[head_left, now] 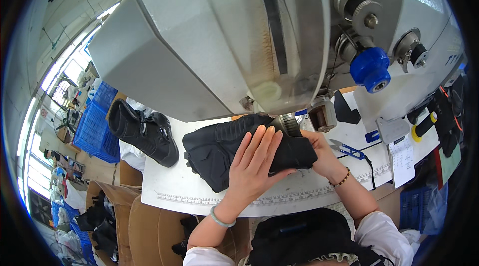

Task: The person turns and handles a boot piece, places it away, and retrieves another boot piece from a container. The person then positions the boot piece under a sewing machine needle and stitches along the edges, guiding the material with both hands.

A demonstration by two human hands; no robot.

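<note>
A black shoe upper [213, 153] lies on its side on the white table, with its upper edge under the head of a large grey sewing machine [199, 41]. My left hand [254, 163] rests flat on top of it, fingers stretched out and close together. At the piece's right end, my right hand [322, 153] grips its edge; some of its fingertips are hidden behind the material. Just above my left fingertips is a ribbed metal part [288, 125] of the machine, touching or very near the upper. The needle itself cannot be made out.
A finished-looking black boot [142, 131] stands at the table's left edge. Blue-handled thread snips [349, 150] lie right of my right hand, near a paper slip [401, 161] and a black-and-yellow tool [424, 126]. A ruler strip [279, 198] follows the front edge. Cardboard boxes [154, 231] stand below left.
</note>
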